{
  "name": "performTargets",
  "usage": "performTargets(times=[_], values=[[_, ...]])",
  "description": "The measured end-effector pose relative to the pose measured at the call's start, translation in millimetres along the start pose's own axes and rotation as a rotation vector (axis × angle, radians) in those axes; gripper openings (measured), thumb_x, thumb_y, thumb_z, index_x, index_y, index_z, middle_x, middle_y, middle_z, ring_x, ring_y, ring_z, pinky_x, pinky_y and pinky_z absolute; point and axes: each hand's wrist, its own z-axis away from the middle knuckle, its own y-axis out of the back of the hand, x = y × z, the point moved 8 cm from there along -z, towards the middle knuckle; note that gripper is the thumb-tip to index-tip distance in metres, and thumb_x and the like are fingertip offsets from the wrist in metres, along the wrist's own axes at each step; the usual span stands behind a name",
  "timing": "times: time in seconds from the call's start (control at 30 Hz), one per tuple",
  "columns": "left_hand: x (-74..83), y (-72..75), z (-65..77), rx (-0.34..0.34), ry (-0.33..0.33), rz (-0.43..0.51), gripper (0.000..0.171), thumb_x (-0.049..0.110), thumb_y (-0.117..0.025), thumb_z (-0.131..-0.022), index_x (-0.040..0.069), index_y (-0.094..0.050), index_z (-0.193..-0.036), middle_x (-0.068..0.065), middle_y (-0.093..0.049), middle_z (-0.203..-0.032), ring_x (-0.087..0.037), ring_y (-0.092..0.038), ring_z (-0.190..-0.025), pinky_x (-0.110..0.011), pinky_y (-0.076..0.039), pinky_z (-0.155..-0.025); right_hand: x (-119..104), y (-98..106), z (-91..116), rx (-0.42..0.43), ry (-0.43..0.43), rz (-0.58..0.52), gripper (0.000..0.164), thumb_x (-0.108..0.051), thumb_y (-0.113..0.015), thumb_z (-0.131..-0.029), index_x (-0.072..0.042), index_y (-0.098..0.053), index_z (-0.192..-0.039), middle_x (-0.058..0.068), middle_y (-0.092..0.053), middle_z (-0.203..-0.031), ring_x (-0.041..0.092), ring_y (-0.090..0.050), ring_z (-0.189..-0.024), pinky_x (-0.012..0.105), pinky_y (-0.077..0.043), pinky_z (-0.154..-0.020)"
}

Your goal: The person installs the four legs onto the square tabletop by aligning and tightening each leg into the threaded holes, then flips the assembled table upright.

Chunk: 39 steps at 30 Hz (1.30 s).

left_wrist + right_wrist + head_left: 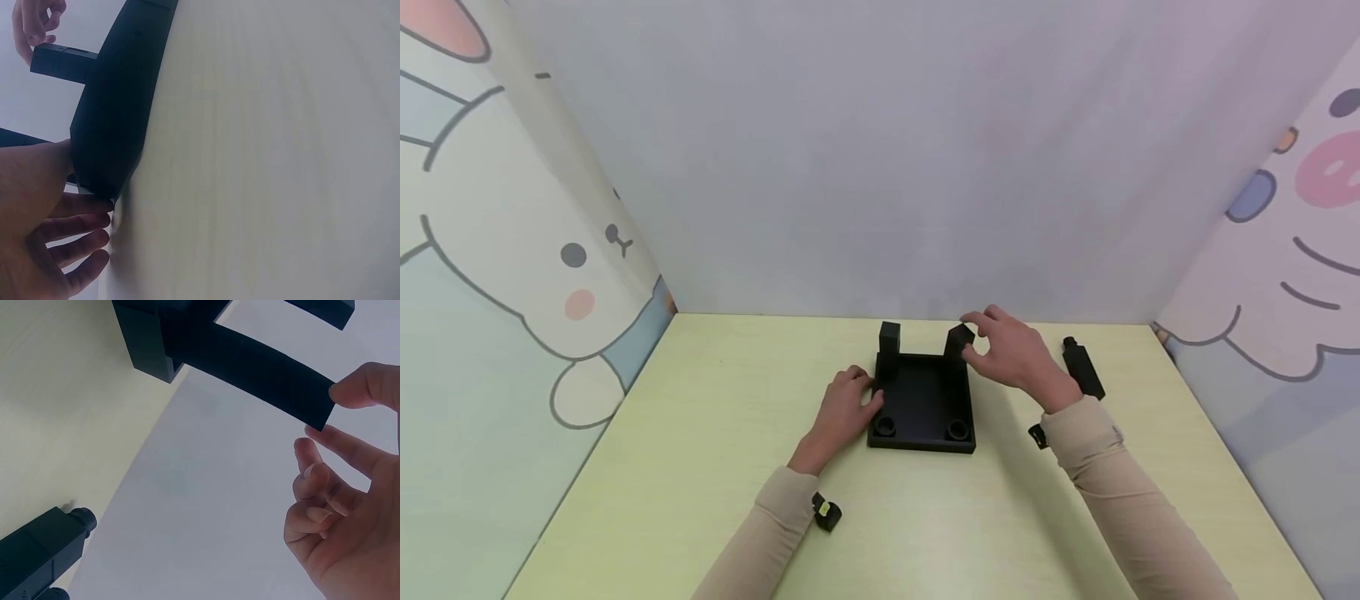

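Note:
A black square panel (917,398) with a raised rim lies on the table, two round sockets at its near corners. From its far corners rise two black legs, the left leg (890,343) and the right leg (956,344). My left hand (844,407) grips the panel's left edge, fingertips low against the side (112,112) and thumb over the rim. At the top of the right leg is my right hand (1013,357); thumb and index finger pinch its end (269,378), while the other fingers curl loosely off it.
A loose black leg (1082,368) with a peg on its end lies on the table to the right, beyond my right forearm. Small black wrist cameras (827,511) sit at both cuffs. A pale curtain (880,167) backs the table, with cartoon-printed walls at both sides.

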Motion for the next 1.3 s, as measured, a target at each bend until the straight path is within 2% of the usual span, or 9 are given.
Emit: performTargets(times=[0.17, 0.4, 0.67, 1.0, 1.3], values=[[1.2, 0.0, 0.2, 0.005, -0.011, -0.001, 0.033, 0.028, -0.065, -0.097, 0.001, -0.074, -0.113, -0.012, -0.068, -0.117, -0.031, -0.063, -0.105, -0.048, -0.053, -0.09, 0, 0, 0, 0.026, -0.002, 0.009, 0.044, -0.041, -0.061, -0.098, -0.012, -0.063, -0.131, 0.011, -0.061, -0.111, 0.022, -0.062, -0.076, 0.039, -0.05, -0.061], [1.7, 0.6, -0.3, 0.009, -0.016, -0.012, 0.033, 0.028, -0.065, -0.097, 0.001, -0.074, -0.112, -0.012, -0.068, -0.116, -0.031, -0.063, -0.104, -0.048, -0.054, -0.089, 2, -1, -1, 0.045, -0.018, 0.009, 0.044, -0.047, -0.063, -0.098, -0.009, -0.062, -0.119, 0.01, -0.061, -0.102, 0.017, -0.053, -0.064, 0.033, -0.044, -0.056], [3.1, 3.3, -0.9, 0.015, -0.019, -0.027, 0.031, 0.027, -0.065, -0.096, 0.001, -0.075, -0.109, -0.011, -0.068, -0.114, -0.03, -0.064, -0.102, -0.047, -0.054, -0.087, 2, -2, -1, 0.064, -0.026, 0.01, 0.045, -0.049, -0.064, -0.097, -0.01, -0.061, -0.118, 0.009, -0.062, -0.099, 0.017, -0.05, -0.059, 0.03, -0.039, -0.051], [2.9, 3.8, -1.9, 0.019, -0.028, -0.044, 0.028, 0.027, -0.065, -0.096, 0.003, -0.076, -0.105, -0.01, -0.069, -0.112, -0.03, -0.065, -0.102, -0.047, -0.055, -0.086, 1, -2, -1, 0.125, 0.006, 0.048, 0.04, -0.049, -0.066, -0.096, -0.013, -0.059, -0.111, 0.009, -0.062, -0.098, 0.016, -0.05, -0.058, 0.029, -0.036, -0.045], [-1.5, -0.3, -1.1, 0.002, -0.012, -0.02, 0.031, 0.028, -0.065, -0.096, 0.002, -0.076, -0.108, -0.011, -0.069, -0.114, -0.031, -0.065, -0.106, -0.048, -0.055, -0.09, 11, -6, 8, 0.093, -0.069, 0.003, 0.046, -0.055, -0.064, -0.095, -0.014, -0.063, -0.116, 0.008, -0.062, -0.101, 0.018, -0.056, -0.065, 0.031, -0.04, -0.049]])
